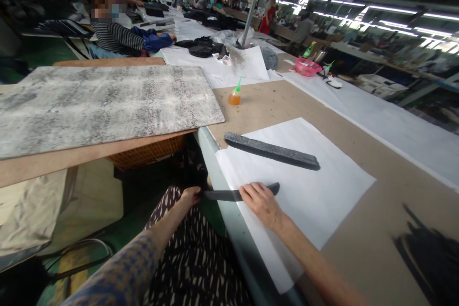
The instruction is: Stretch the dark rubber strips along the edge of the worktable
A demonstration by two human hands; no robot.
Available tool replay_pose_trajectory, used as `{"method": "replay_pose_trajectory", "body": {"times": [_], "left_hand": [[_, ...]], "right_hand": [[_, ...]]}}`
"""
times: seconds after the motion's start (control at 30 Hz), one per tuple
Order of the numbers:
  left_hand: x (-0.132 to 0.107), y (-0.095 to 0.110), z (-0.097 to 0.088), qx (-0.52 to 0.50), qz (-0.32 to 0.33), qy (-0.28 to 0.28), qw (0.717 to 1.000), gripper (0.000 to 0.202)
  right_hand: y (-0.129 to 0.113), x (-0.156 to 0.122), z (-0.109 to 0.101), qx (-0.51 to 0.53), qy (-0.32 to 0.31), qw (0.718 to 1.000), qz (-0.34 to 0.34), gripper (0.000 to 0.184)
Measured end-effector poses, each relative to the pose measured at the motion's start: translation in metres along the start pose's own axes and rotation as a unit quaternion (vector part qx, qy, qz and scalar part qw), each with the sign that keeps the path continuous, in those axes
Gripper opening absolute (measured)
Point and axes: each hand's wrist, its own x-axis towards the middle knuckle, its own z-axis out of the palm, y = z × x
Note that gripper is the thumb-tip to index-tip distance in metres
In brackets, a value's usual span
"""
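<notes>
R hand [258, 201] palm-down, fingers tog. & bent over the dark strip [222, 195], holding it against the white sheet [322, 191]; thumb hidden, so can't tell how it sits. L hand [191, 196] nearly closed, fingertips pinching the strip's other end, clear of the bench [380, 234], above the patterned trousers [201, 253]. Strip thus runs betw. both hands, across the bench edge; its rounded tip pokes out just past R hand's fingers.

Sheet lies under R hand, near side lapping the bench edge. Just beyond R hand: grey strips [272, 150], approx. parallel to the held one, apparently stacked, mostly on the sheet w/ one end past it. Farther beyond R hand, a small bottle [234, 99] stands on the bench, orange liq. inside, green nozzle. Well to R hand's right, a dark pile [430, 253], too blurred to ID.

Beyond L hand, to its left: speckled board [114, 100] atop a brown board [93, 153], w/ orange crate [150, 151] partly under. Well beyond L hand, co-worker in striped top [120, 37] & blue sleeves. Far beyond R hand, rightward: pink basket [307, 67], green btl. [309, 49] by it.
</notes>
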Motion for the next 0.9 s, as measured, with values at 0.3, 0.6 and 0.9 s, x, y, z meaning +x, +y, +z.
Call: {"method": "replay_pose_trajectory", "body": {"times": [0.3, 0.6, 0.9], "left_hand": [[-0.007, 0.024, 0.012, -0.013, 0.023, 0.062, 0.998, 0.023], [-0.114, 0.053, 0.037, 0.144, 0.331, -0.246, 0.900, 0.029], [-0.140, 0.060, 0.048, 0.148, 0.257, -0.350, 0.889, 0.034]], "right_hand": [[-0.001, 0.001, 0.000, -0.004, -0.006, 1.000, -0.005, 0.026], [-0.001, 0.003, -0.002, -0.009, -0.015, 1.000, -0.004, 0.023], [-0.002, 0.003, -0.006, 0.035, -0.018, 0.999, 0.013, 0.024]]}}
